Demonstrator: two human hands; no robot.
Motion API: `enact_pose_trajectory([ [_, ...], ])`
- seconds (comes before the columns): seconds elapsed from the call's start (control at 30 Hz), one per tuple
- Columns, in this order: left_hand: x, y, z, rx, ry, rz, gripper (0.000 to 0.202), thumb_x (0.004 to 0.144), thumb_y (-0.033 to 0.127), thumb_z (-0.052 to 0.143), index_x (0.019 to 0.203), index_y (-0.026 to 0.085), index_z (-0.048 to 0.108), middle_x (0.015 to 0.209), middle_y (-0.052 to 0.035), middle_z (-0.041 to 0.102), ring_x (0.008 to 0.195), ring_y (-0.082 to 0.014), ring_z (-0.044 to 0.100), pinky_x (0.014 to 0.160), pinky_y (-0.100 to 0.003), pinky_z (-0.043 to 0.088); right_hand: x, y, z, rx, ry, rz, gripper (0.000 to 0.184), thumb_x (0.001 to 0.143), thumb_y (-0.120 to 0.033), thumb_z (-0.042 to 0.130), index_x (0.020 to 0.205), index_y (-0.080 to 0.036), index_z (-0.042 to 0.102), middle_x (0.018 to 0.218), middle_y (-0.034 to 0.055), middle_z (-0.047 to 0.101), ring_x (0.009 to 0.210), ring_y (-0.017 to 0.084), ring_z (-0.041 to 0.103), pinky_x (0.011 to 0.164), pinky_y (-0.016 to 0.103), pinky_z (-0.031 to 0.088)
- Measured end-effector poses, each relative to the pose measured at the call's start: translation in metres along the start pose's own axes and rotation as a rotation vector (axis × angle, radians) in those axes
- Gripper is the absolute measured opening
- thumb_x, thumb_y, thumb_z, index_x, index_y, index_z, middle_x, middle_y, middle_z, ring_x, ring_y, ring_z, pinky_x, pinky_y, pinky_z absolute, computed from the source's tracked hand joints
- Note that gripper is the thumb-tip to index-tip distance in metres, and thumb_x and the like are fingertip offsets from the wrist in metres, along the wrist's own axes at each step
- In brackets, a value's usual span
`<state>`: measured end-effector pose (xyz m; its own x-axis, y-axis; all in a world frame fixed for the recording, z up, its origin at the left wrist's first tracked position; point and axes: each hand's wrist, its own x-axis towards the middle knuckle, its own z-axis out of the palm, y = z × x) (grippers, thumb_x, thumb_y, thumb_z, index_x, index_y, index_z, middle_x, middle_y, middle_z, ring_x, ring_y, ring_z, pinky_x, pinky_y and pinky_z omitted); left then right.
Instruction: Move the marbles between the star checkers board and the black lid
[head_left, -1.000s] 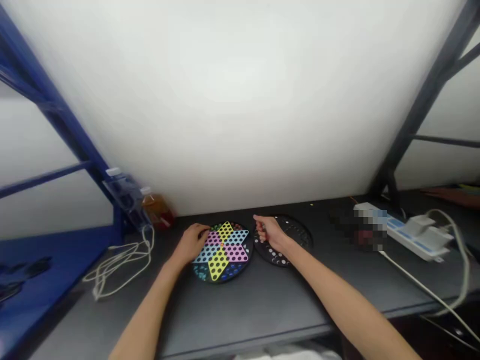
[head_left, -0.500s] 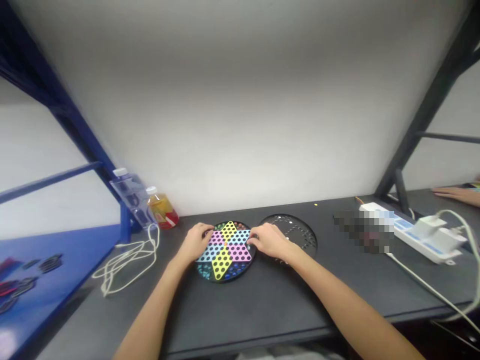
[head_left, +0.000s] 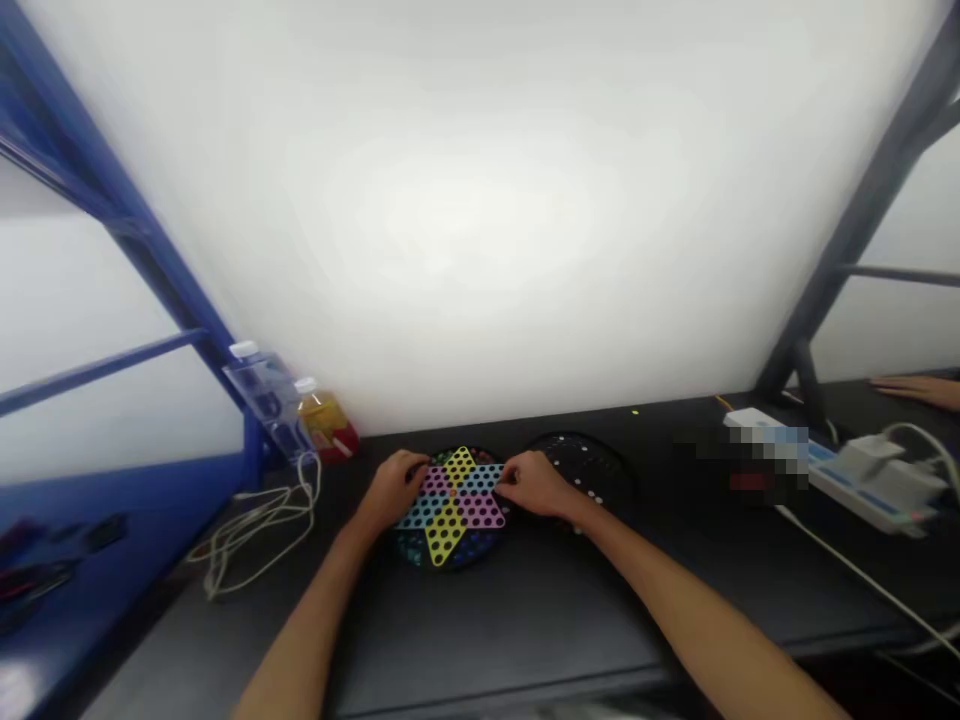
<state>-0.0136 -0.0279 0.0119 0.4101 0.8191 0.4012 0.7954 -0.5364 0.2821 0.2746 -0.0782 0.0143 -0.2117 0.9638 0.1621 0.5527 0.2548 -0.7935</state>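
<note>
Two bare hands at a round black Chinese checkers board [head_left: 457, 512] with a multicoloured star face, lying flat on the dark grey table [head_left: 525, 625]. The left hand [head_left: 394, 485] lies curled on the board's left side, the right hand [head_left: 534, 482] curled on its right side; whether either grips a marble cannot be told. Just beside the board, partly behind the right hand, lies a round black perforated disc [head_left: 589, 465]. Further left stand an upright plastic bottle of amber liquid [head_left: 326, 428] and a looped white cable [head_left: 259, 530].
</note>
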Motion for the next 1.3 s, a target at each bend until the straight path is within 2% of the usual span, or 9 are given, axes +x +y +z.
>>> enact_pose_trajectory([
  [0.13, 0.000, -0.001, 0.001, 0.001, 0.006, -0.006, 0.032, 0.092, 0.034, 0.043, 0.105, 0.020, 0.069, 0.102, -0.0083, 0.067, 0.096, -0.0222, 0.062, 0.091, -0.037, 0.048, 0.007, 0.008, -0.013, 0.591, -0.022, 0.169, 0.022, 0.076, -0.039, 0.053, 0.070, -0.018, 0.058, 0.051, -0.0054, 0.044, 0.041, 0.008, 0.029, 0.042, 0.021, 0.026],
  [0.23, -0.001, -0.001, 0.002, -0.004, 0.015, -0.005, 0.032, 0.092, 0.034, 0.044, 0.105, 0.020, 0.070, 0.102, -0.0080, 0.067, 0.095, -0.0219, 0.062, 0.090, -0.036, 0.048, 0.008, 0.012, -0.015, 0.692, -0.070, 0.219, 0.035, 0.082, -0.050, 0.043, 0.063, -0.021, 0.045, 0.048, -0.0080, 0.031, 0.039, 0.008, 0.019, 0.040, 0.022, 0.018],
  [0.37, -0.001, -0.001, 0.002, -0.008, 0.016, -0.012, 0.032, 0.091, 0.034, 0.045, 0.104, 0.020, 0.070, 0.101, -0.0080, 0.067, 0.094, -0.0220, 0.062, 0.089, -0.036, 0.048, 0.002, 0.005, -0.009, 0.209, 0.056, 0.007, 0.048, 0.086, -0.050, 0.048, 0.051, -0.019, 0.041, 0.046, -0.0041, 0.036, 0.045, 0.009, 0.032, 0.048, 0.024, 0.025],
  [0.5, -0.001, -0.001, 0.002, -0.013, 0.012, -0.018, 0.032, 0.090, 0.035, 0.045, 0.104, 0.021, 0.070, 0.100, -0.0080, 0.068, 0.094, -0.0224, 0.062, 0.089, -0.037, 0.049, -0.011, -0.008, -0.011, -0.243, -0.080, -0.238, 0.038, 0.092, -0.041, 0.048, 0.067, -0.018, 0.064, 0.065, 0.0030, 0.063, 0.063, 0.015, 0.054, 0.061, 0.025, 0.032],
  [0.63, -0.002, -0.002, 0.002, -0.022, 0.018, -0.021, 0.032, 0.091, 0.034, 0.044, 0.104, 0.021, 0.070, 0.101, -0.0083, 0.067, 0.094, -0.0222, 0.063, 0.089, -0.036, 0.049, -0.020, -0.013, -0.017, -0.435, -0.207, -0.256, 0.026, 0.091, -0.041, 0.051, 0.092, -0.024, 0.071, 0.083, 0.0061, 0.070, 0.076, 0.020, 0.061, 0.067, 0.026, 0.036],
  [0.8, -0.002, -0.001, 0.002, -0.017, 0.019, -0.024, 0.032, 0.090, 0.034, 0.045, 0.104, 0.021, 0.070, 0.101, -0.0079, 0.068, 0.094, -0.0224, 0.062, 0.090, -0.037, 0.048, -0.018, -0.011, -0.013, -0.436, -0.285, -0.215, 0.020, 0.088, -0.037, 0.057, 0.095, -0.023, 0.069, 0.084, 0.0064, 0.069, 0.079, 0.021, 0.062, 0.070, 0.027, 0.038],
  [0.93, -0.001, -0.001, 0.001, -0.005, 0.011, -0.017, 0.032, 0.091, 0.034, 0.044, 0.104, 0.020, 0.070, 0.101, -0.0081, 0.067, 0.094, -0.0223, 0.062, 0.089, -0.036, 0.048, -0.011, -0.004, -0.016, -0.166, -0.190, -0.195, 0.016, 0.086, -0.034, 0.059, 0.089, -0.020, 0.066, 0.081, 0.0035, 0.064, 0.074, 0.016, 0.057, 0.068, 0.025, 0.038],
  [1.17, -0.001, -0.001, 0.002, -0.021, 0.009, -0.015, 0.032, 0.090, 0.033, 0.045, 0.104, 0.021, 0.070, 0.101, -0.0084, 0.067, 0.094, -0.0227, 0.062, 0.089, -0.036, 0.048, -0.012, 0.030, -0.049, 0.895, -0.040, 0.176, 0.033, 0.085, -0.053, 0.047, 0.086, -0.020, 0.052, 0.052, -0.0089, 0.031, 0.039, 0.007, 0.017, 0.038, 0.020, 0.014],
  [1.3, -0.001, -0.002, 0.003, -0.023, 0.015, -0.027, 0.032, 0.090, 0.033, 0.044, 0.104, 0.021, 0.070, 0.101, -0.0079, 0.067, 0.095, -0.0224, 0.062, 0.090, -0.036, 0.048, -0.016, 0.041, -0.050, 0.838, 0.046, 0.258, 0.041, 0.082, -0.059, 0.049, 0.068, -0.021, 0.044, 0.054, -0.0062, 0.037, 0.038, 0.006, 0.019, 0.037, 0.022, 0.013],
])
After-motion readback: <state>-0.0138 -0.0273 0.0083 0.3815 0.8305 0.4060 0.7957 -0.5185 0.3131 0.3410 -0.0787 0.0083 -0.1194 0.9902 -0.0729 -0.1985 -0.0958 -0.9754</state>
